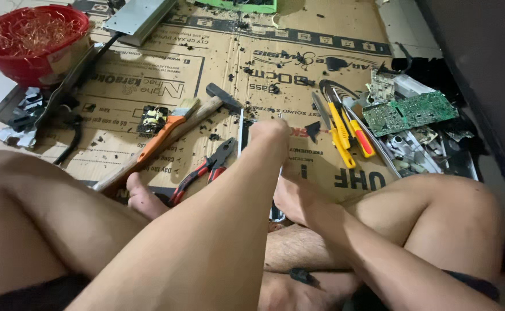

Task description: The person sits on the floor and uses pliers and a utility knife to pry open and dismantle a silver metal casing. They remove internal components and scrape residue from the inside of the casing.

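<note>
My left hand reaches forward over my crossed legs, with its fingers closed into a fist. A thin pale metal strip stands upright against its left side, and the hand appears to grip it. My right hand sits lower, just behind my left forearm, which hides its fingers. A small bit of metal shows beneath that hand. Both hands are above the printed cardboard sheet spread on the floor.
A wooden-handled hammer, an orange-handled brush and red-and-black pliers lie left of the hands. Yellow-handled tools and a green circuit board lie to the right. A red basin of copper wire stands far left, with black debris scattered around.
</note>
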